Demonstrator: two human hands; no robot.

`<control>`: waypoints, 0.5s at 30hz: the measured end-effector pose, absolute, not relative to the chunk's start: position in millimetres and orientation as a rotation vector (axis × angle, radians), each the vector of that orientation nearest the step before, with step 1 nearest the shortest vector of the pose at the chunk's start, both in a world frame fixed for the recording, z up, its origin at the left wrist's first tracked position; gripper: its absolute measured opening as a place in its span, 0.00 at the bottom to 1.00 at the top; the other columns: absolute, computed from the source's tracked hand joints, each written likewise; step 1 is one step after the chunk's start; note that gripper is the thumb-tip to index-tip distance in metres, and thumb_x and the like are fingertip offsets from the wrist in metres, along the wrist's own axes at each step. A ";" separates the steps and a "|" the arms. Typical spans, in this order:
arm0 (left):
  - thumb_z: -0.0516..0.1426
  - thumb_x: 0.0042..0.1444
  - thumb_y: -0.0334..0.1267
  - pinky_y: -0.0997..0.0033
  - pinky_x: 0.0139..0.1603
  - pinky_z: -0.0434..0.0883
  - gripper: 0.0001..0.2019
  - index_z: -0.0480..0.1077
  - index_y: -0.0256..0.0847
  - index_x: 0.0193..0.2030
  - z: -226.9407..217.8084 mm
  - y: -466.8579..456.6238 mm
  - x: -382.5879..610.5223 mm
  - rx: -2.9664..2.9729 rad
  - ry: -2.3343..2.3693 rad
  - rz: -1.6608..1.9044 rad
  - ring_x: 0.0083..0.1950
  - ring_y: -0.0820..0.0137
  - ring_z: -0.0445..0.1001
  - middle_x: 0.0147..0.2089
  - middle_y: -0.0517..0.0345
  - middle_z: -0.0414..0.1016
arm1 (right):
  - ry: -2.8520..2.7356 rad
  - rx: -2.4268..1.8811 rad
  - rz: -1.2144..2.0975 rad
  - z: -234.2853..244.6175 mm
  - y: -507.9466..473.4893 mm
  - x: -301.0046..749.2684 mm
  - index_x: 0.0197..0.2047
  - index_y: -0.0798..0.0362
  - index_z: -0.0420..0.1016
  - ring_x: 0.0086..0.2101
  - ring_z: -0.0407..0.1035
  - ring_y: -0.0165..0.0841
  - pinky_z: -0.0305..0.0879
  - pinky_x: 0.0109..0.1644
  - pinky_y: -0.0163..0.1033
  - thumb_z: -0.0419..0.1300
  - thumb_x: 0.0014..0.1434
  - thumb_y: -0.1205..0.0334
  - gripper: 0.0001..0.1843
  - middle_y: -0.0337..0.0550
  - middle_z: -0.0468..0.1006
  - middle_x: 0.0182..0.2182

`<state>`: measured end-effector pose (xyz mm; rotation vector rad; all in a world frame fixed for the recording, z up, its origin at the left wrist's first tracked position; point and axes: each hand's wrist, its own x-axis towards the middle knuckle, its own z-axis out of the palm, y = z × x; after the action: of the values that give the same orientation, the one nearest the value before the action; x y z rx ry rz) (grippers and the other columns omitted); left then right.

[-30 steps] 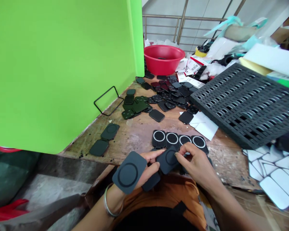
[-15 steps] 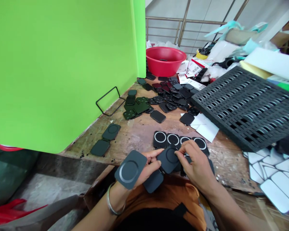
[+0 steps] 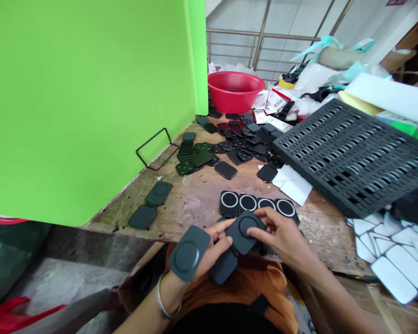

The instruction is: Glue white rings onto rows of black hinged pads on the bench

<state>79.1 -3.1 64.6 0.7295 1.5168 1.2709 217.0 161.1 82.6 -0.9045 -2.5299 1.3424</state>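
My left hand [image 3: 214, 245] is closed on a dark grey-green folding charger pad [image 3: 236, 235], whose face carries a raised round disc. A second panel [image 3: 225, 267] hangs below it at a hinge. Over the back of this hand and wrist lies another dark panel [image 3: 190, 255] with a round ring; whether it joins the others is hidden. My right hand [image 3: 277, 230] grips the same charger pad from the right, its thumb on the disc and its fingers at the far edge. Just beyond, several black pads with white rings [image 3: 247, 202] stand in a row on the table.
An opened green pad [image 3: 159, 193] lies to the left, by a bent black wire stand [image 3: 156, 148] and a tall green board [image 3: 90, 106]. Farther back are piled panels [image 3: 235, 139] and a red basin [image 3: 235, 95]. At right: a slotted black foam tray [image 3: 351, 153] and white-faced plates [image 3: 399, 278].
My right hand has shifted from pinching near the disc's upper right edge to laying its thumb on the disc. My left hand keeps its hold. The view has moved slightly.
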 end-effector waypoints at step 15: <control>0.44 0.65 0.50 0.71 0.32 0.65 0.23 0.71 0.38 0.30 76.6 -14.5 78.0 0.775 1.834 1.275 0.32 0.67 0.70 0.29 0.57 0.73 | -1.939 -1.254 1.927 57.9 131.2 187.3 0.24 0.51 0.64 0.12 0.53 0.26 0.46 0.15 0.31 0.46 0.59 0.36 0.28 0.33 0.62 0.11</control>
<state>78.0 -14.5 76.6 0.7746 1.8336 1.2748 187.3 131.2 57.9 -1.2540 -1.9392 1.9267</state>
